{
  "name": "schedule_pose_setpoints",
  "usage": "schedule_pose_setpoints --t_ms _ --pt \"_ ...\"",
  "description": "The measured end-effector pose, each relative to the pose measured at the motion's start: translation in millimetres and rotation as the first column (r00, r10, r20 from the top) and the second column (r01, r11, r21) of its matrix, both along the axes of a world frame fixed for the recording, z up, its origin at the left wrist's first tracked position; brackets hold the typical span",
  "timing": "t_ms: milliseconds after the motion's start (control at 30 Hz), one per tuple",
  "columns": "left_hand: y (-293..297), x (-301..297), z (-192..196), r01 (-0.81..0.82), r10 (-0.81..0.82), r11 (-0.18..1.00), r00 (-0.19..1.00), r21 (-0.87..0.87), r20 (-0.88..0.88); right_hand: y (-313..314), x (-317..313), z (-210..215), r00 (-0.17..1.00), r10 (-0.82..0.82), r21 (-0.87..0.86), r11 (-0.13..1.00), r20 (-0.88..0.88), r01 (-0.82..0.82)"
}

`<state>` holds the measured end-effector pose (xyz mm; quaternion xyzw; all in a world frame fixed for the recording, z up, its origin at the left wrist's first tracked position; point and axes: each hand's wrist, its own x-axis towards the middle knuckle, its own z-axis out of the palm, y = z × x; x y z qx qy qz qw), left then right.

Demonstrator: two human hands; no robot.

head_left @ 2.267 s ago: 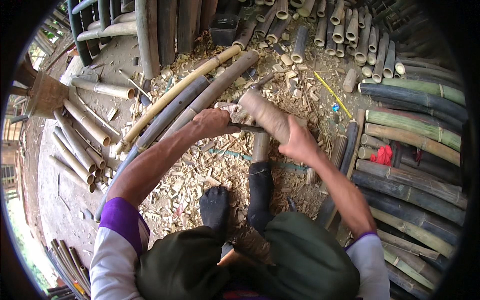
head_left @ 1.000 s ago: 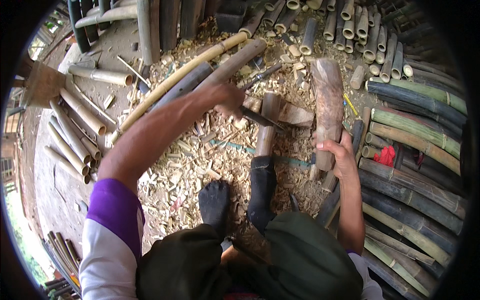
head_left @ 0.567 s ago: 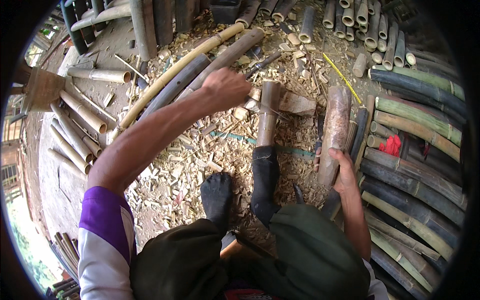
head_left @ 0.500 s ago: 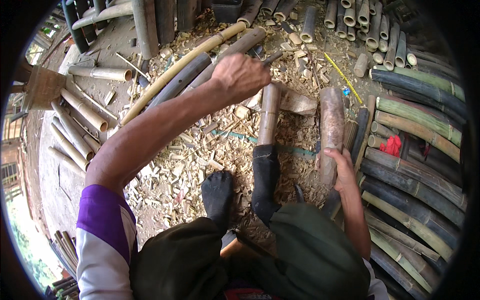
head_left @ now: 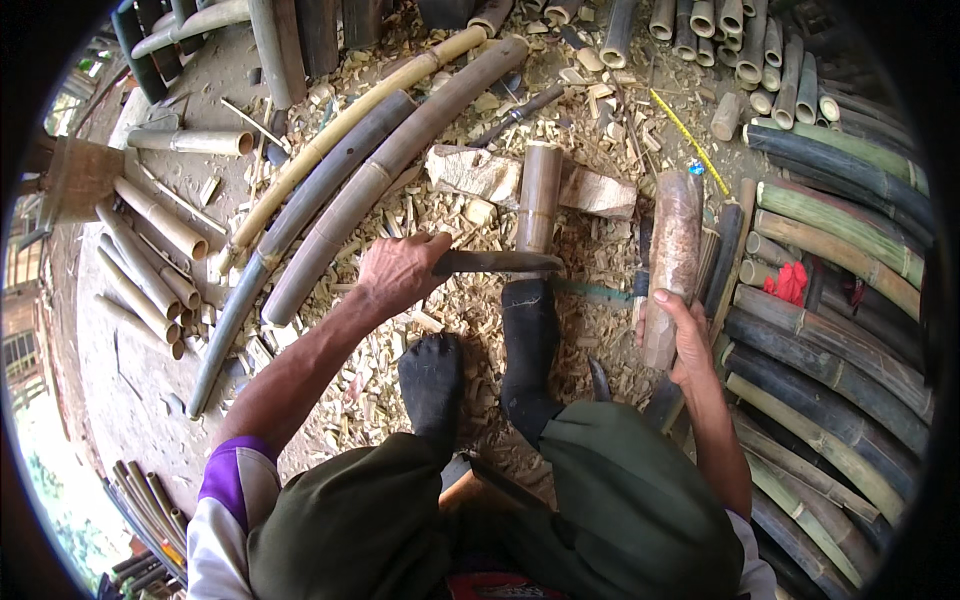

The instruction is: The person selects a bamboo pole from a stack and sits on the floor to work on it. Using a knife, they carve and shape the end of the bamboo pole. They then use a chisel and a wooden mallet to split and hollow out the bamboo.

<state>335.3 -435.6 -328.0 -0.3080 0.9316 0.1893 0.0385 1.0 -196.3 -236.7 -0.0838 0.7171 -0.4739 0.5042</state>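
A: State the left hand (head_left: 398, 275) condition.

B: It is clamped on the handle of a knife (head_left: 495, 262). The blade lies level and points right, its far end resting across the near end of a short bamboo piece (head_left: 538, 197). Judged purpose: the edge sits on the end grain, placed for a split.

A: How is that piece supported?

B: It leans on a wood block (head_left: 520, 180) behind it, and a dark-socked foot (head_left: 528, 345) sits against its near end. This likely keeps it from sliding.

A: Right hand (head_left: 683, 335)?

B: It is wrapped around the lower end of a club (head_left: 672, 262), a thick round billet standing upright with its base near the ground. The grip suits using it as a mallet; that is a judgement.

A: Surface and surroundings?

B: Bare ground (head_left: 140, 370) at left, buried in pale chips (head_left: 400, 210) at centre. Cut tubes (head_left: 150, 250) lie at far left, long poles (head_left: 330, 190) run diagonally, and stacked green and dark culms (head_left: 840, 300) fill the right side, with a red cloth (head_left: 790, 283) on them.
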Motion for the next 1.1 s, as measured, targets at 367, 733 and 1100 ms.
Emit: schedule_pose_setpoints --t_ms 367,733,1100 --pt "-4 -4 -1 -0.021 0.021 0.998 1.0 0.051 0.005 -24 9 6 0.98 0.163 0.041 0.986 -0.113 -0.159" --pt "2 -8 -6 -0.081 0.065 0.995 0.973 0.066 0.221 -50 17 27 0.553 0.558 0.137 0.77 -0.619 -0.623" --pt "-11 -16 12 0.004 -0.034 0.996 0.941 0.091 0.338 -98 -8 -14 -0.509 0.211 0.543 0.155 -0.834 -0.825"
